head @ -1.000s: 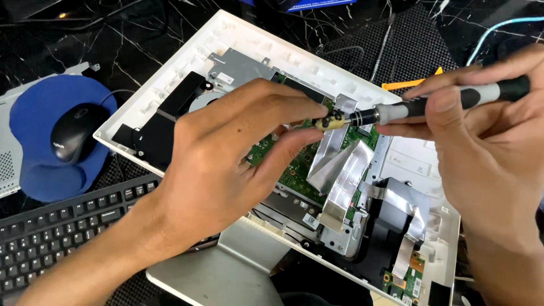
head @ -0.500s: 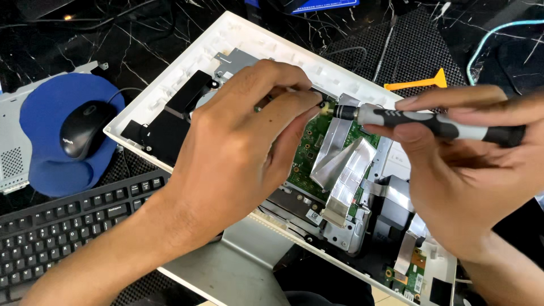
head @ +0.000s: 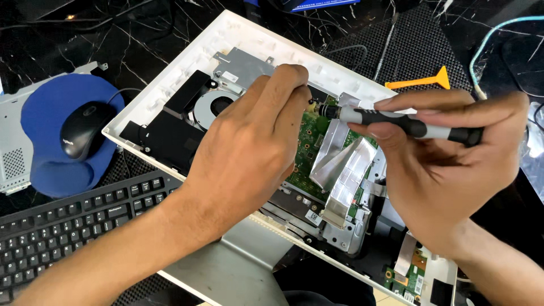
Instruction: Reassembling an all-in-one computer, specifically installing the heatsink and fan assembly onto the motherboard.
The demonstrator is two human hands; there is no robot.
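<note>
So the opened white computer case (head: 238, 34) is lying flat on the dark marbled desk (head: 68, 39), back cover off, guts all showing. The right hand (head: 447, 170) is grasping a black and grey screwdriver (head: 408, 124), pinched between thumb and fingers, held almost flat with the tip end pointing left. The left hand (head: 255, 147) comes in from the near left and hovers over the middle of the case with its fingers curled together, fingertips meeting the screwdriver's tip right above the green circuit board (head: 309, 141). Can't tell if those fingers are pinching a screw or a bit or just steadying the tip, since the hand covers that spot.

Around it inside the case: a round cooling fan (head: 214, 106) just left of the left hand, a black block (head: 170, 130) further left, a silver metal bracket (head: 243, 65) on the far side of the fan, and some flat silver ribbon cables (head: 345, 170) running under the screwdriver toward the near side. A smaller green board (head: 411, 275) sits at the near right corner.

Off the case: an orange plastic pry tool (head: 422, 82) lies on a black mesh mat (head: 385, 45) at the far right, just beyond the right hand. On the left there's a black mouse (head: 85, 127) on a blue wrist-rest mouse pad (head: 51, 164), and a black keyboard (head: 62, 226) at the near left under the left forearm.
</note>
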